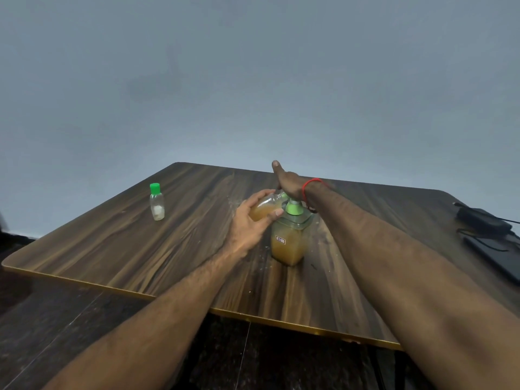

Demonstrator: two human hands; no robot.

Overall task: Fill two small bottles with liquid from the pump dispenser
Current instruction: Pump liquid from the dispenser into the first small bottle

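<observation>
Nearest the viewer, two bare forearms reach forward over the front edge of a dark wood-grain counter (112, 249).

The left hand (249, 220) grasps a small bottle (264, 206), fingers (277, 213) and thumb curled round its body. The bottle is tilted, nearly on its side, with its mouth pointing right toward the pump spout. It looks mostly full of amber liquid.

Just right of those fingers stands the dispenser (289, 240), a square clear jar of the same amber liquid with a green pump collar and a small label on its front. The right hand (287, 182) rests on top of the pump head, palm down, thumb stretched out beyond it. Its other fingers are hidden, so whether they are curled or flat cannot be told. A red thread circles the right wrist.

Well left of the left hand, farther back, a second bottle (157, 202) stands upright and apart, green cap on, holding only a little whitish matter at the bottom.

Far right, near the counter edge, lie dark items with a cable (484, 220).

This appears to be the filling of the first bottle, close to done. The next move likely calls for keeping the mouth under the spout, levelling the bottle before it spills, capping it, then uncapping the second.
</observation>
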